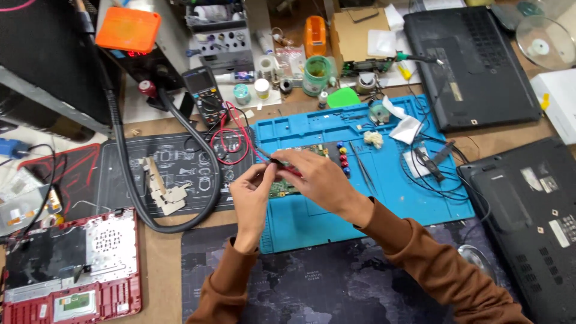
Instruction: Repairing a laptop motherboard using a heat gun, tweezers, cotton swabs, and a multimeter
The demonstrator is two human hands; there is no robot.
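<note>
Red probe point(287, 168) pinched in both hands' grip, left hand point(252, 195), right hand point(321, 177), over green circuit board point(282, 187) on blue mat point(384, 192)

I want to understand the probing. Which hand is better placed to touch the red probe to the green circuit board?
Probably the right hand: it seems to grip the red probe directly over the green circuit board. The left hand only pinches near its tip.

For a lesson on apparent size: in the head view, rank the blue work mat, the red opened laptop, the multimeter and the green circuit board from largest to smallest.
1. blue work mat
2. red opened laptop
3. multimeter

The green circuit board is mostly covered by the left hand and right hand, so it stays unranked.
</note>
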